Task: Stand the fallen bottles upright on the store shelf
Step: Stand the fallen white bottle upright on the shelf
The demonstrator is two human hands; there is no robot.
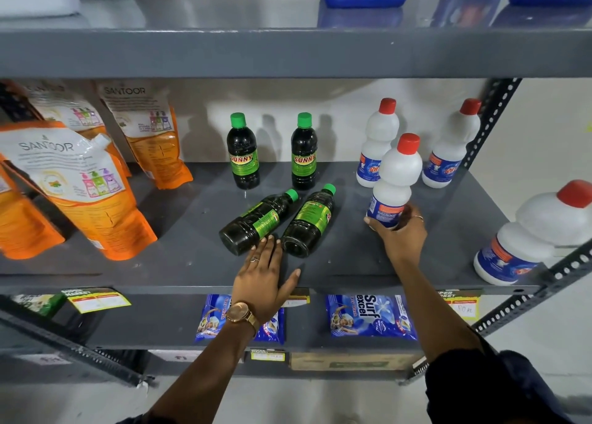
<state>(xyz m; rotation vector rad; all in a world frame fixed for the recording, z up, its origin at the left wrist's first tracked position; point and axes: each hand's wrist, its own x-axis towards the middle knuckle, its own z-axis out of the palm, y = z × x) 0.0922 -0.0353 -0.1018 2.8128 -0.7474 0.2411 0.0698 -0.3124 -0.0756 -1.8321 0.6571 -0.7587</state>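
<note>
The right hand [402,231] was clenched around the base of a white red-capped bottle [395,183], holding it upright with a slight lean; whether its base had met the shelf [179,257] could not be told. The left hand [266,279] lay released, palm down and fingers spread, on the shelf's front part, its fingertips [267,241] just at the bases of two fallen dark bottles.

Of those, the left fallen bottle [256,223] lay just beyond the left hand's fingertips, its green cap pointing away and to the right. The right fallen bottle [309,221] lay close beside it, between the two hands, cap likewise pointing away. Farther beyond the left hand, two dark green-capped bottles [243,154] stood upright at the back. Beyond the right hand, two more white bottles [378,144] stood upright near the back wall. Well out to the right of the right hand, another white bottle [538,234] lay on its side at the shelf's end.

By this showing the task was perhaps midway: four bottles stood, one was being set upright in the right hand, and three remained down, namely the two dark ones by the left hand and the white one at the far right. The left hand looked placed to take a dark bottle next.
</note>
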